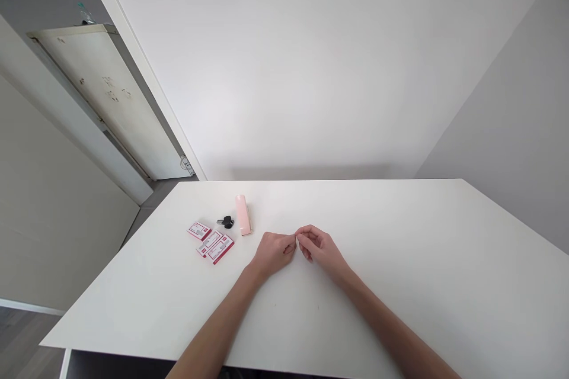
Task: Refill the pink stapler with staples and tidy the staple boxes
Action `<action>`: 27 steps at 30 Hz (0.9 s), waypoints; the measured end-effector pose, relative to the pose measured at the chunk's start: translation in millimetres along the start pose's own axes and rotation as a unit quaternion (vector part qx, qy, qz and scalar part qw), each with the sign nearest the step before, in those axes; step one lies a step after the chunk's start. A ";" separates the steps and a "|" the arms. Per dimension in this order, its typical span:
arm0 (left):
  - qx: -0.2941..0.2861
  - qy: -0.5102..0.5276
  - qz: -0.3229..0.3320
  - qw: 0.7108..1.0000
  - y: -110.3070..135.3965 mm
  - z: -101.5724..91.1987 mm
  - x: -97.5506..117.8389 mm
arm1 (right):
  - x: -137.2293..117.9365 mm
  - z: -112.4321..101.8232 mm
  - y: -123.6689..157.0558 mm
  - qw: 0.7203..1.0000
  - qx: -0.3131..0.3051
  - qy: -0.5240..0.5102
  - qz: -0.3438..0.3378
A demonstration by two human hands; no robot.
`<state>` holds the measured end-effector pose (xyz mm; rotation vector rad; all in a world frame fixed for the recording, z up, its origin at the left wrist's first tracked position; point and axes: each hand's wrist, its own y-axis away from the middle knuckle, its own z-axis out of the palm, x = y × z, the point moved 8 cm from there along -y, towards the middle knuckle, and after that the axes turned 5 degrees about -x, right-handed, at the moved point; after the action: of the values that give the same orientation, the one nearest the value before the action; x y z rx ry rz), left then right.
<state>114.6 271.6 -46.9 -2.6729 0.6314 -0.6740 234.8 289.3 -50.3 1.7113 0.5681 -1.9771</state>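
Head view, from my end: the pale wall (320,65) takes up most of what I see, and below it the white table (422,237) spreads out across the lower half. Off to the left, past a door frame, I have a white panel (111,95) with brownish marks on its face.

My two bare forearms reach in from the near edge, and the hands meet around mid-table. The left hand (275,251) is curled in, its fingers folded; the right hand (319,247) is bent, thumb and forefinger drawn narrow, their tips against the left hand's thumb side. Whether anything small is pinched between them, I cannot tell from here.

The pink stapler (243,214) sits nearest, beyond the left hand and a little left of it, touched by neither. Farther left lie three red-and-white boxes (221,248), grouped close together. Between them and the stapler is the black-headed key (228,222), blade pointing left. Smallest of all, I make out two tiny specks (318,308) nearer me, between the forearms.
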 end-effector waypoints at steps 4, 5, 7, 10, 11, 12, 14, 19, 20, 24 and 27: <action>0.022 0.004 -0.010 1.000 4.5 -7.5 1.0 | 0.3 1.3 1.2 1.000 -0.005 0.008 0.010; 0.025 0.004 -0.010 1.000 4.7 -8.3 1.6 | 0.6 1.3 1.4 1.000 -0.005 0.008 0.012; 0.027 0.002 -0.008 1.000 4.2 -8.9 2.9 | 1.2 1.1 1.6 1.000 -0.004 0.008 0.014; 0.029 -0.001 -0.005 1.000 3.5 -9.0 4.1 | 1.9 0.7 1.6 1.000 -0.004 0.010 0.017; 0.029 -0.002 -0.004 1.000 3.5 -9.1 4.4 | 2.0 0.6 1.6 1.000 -0.003 0.011 0.018; 0.029 -0.004 -0.003 1.000 3.5 -9.2 4.7 | 2.0 0.5 1.6 1.000 -0.003 0.012 0.019; 0.029 -0.006 -0.001 1.000 3.6 -9.4 5.1 | 2.1 0.3 1.6 1.000 -0.003 0.012 0.021; 0.029 -0.014 0.003 0.999 3.3 -9.5 5.4 | 1.7 0.4 1.6 1.000 -0.006 0.010 0.023; 0.029 -0.015 0.003 0.999 3.2 -9.4 5.3 | 1.2 0.4 1.7 1.000 -0.006 0.010 0.023; 0.030 -0.020 0.004 0.999 3.1 -9.2 5.2 | -1.4 1.1 2.3 1.000 -0.007 0.012 0.023; 0.030 -0.020 0.004 0.999 3.1 -9.2 5.1 | -2.4 1.9 2.8 1.000 -0.009 0.014 0.020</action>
<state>112.9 264.7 -38.5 -2.6195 0.6021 -0.6244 235.2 286.1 -47.6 1.7292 0.5551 -1.9171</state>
